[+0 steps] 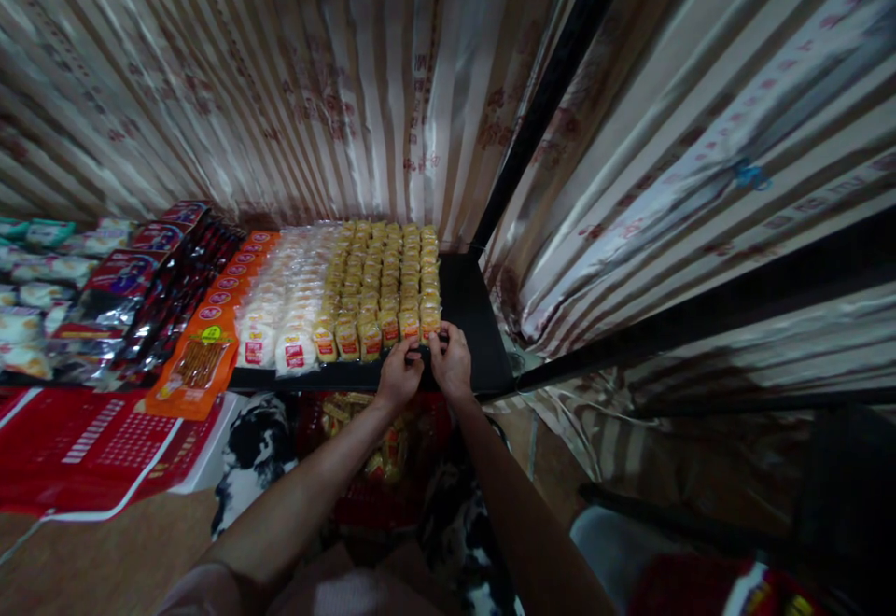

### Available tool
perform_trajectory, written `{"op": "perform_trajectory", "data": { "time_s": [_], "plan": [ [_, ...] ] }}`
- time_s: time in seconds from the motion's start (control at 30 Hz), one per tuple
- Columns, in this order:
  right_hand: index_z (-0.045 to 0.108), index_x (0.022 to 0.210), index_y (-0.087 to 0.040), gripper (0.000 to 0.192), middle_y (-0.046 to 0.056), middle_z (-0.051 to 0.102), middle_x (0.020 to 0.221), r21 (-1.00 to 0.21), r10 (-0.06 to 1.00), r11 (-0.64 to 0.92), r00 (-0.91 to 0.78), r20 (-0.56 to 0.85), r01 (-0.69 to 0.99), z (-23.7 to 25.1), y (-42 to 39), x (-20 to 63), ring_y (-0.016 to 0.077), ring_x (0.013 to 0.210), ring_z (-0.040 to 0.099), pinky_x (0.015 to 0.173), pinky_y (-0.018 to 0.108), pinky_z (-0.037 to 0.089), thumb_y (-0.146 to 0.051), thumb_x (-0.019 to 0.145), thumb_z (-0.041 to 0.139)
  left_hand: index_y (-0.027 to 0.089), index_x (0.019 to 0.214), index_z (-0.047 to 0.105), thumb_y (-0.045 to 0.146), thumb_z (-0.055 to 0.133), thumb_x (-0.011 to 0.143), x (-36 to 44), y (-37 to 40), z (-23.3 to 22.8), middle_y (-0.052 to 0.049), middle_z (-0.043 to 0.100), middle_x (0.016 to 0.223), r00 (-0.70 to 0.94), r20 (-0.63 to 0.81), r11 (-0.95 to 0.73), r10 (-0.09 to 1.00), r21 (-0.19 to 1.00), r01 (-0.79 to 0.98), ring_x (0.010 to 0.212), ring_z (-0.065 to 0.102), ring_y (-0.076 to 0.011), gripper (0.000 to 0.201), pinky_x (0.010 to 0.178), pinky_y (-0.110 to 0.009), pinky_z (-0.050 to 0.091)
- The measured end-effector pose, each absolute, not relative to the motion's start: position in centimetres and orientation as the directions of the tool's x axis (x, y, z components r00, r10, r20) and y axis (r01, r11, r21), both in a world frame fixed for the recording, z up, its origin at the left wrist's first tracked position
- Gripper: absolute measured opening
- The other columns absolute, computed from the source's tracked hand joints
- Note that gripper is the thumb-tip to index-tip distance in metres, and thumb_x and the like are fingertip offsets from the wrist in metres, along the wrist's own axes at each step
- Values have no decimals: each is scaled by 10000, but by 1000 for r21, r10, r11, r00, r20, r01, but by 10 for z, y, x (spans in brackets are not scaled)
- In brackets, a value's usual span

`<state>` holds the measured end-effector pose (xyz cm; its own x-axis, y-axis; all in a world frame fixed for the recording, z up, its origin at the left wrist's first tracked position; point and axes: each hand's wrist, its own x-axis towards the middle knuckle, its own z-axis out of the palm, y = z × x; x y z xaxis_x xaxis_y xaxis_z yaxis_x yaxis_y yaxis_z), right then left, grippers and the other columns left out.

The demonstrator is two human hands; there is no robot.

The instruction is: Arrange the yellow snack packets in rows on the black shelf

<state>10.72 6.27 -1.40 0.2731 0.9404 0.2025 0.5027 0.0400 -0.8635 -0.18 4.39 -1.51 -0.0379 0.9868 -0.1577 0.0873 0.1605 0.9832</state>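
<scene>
Currently I see gold-wrapped packets (382, 275) in rows on the black shelf (468, 303), right of the white packets (292, 285). Left hand (400, 375) and right hand (452, 364) at the front row's right end, fingers curled; whether either grip holds one, I cannot tell.

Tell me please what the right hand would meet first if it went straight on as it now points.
Probably the front gold-wrapped packet of the rightmost column; the right hand looks very close, though contact is unclear.
</scene>
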Motion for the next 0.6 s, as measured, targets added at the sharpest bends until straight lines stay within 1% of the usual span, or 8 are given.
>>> {"op": "perform_trajectory", "data": {
  "time_s": [0.13,0.23,0.33,0.47,0.6],
  "plan": [
    [527,1140,-128,400,151,535,1081,-856,922,50,306,237,514,-16,61,104,206,996,533,771,318,541,-370,836,433,175,1099,581,51,544,694,-4,43,-17,-83,600,1071,-39,-114,118,993,986,119,844,590,-151,425,833,-301,487],
    [542,1144,-114,415,160,538,1097,-831,914,45,312,258,555,-20,63,103,214,970,549,773,347,542,-366,838,420,166,1096,582,58,539,695,-6,42,-17,-76,605,1056,-41,-75,80,996,983,164,823,593,-144,417,807,-301,503],
    [560,1127,-110,411,164,544,1087,-805,910,62,298,289,591,-23,64,103,218,939,563,757,362,547,-362,837,415,158,1093,580,50,532,690,-6,43,-17,-82,603,1069,-43,-70,77,997,976,202,821,597,-142,420,773,-297,518],
    [544,1155,-121,424,157,541,1096,-819,901,99,298,314,565,-25,63,105,203,928,570,734,336,560,-364,819,458,138,1087,583,43,521,696,-7,41,-18,-94,604,1062,-29,-52,57,998,974,221,819,604,-135,407,790,-295,517],
    [506,1209,-134,463,150,517,1165,-831,878,127,328,348,542,-25,59,106,197,986,549,776,330,555,-354,802,497,136,1009,614,51,501,721,-12,33,-15,-79,639,1002,38,-24,15,999,975,221,783,611,-121,320,770,-272,519]
  ]
}}
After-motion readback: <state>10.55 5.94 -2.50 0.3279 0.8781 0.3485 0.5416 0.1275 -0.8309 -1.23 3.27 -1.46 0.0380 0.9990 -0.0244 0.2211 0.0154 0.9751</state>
